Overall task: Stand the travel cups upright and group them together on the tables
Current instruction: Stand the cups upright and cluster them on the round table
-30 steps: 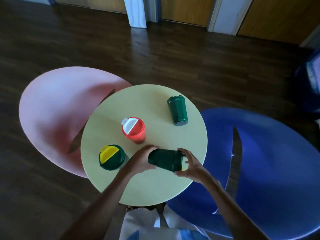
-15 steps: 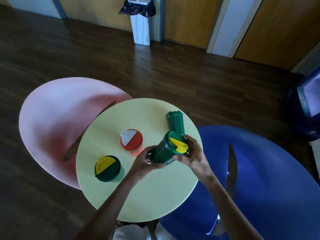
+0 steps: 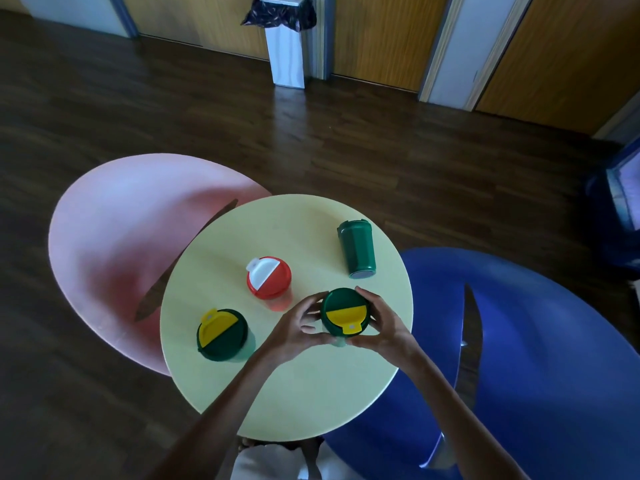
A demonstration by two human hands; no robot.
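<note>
Both hands hold an upright green travel cup with a yellow-flapped lid [image 3: 344,315] on the round yellow table [image 3: 298,393]. My left hand [image 3: 296,332] wraps its left side and my right hand [image 3: 382,325] its right side. To the left stands another green cup with a yellow flap [image 3: 222,335], upright. Behind them a red cup with a white flap [image 3: 269,282] is upright too. A plain green cup [image 3: 356,248] lies on its side at the table's far right, its base toward me.
A round pink table [image 3: 114,244] adjoins on the left and a round blue table [image 3: 540,358] on the right, each partly under the yellow one. Dark wood floor lies beyond. A white bin [image 3: 285,46] with a dark liner stands by the far wall.
The green cup lay on its side in both hands a second ago, was tilted up half a second ago, and now stands upright on the table, still held.
</note>
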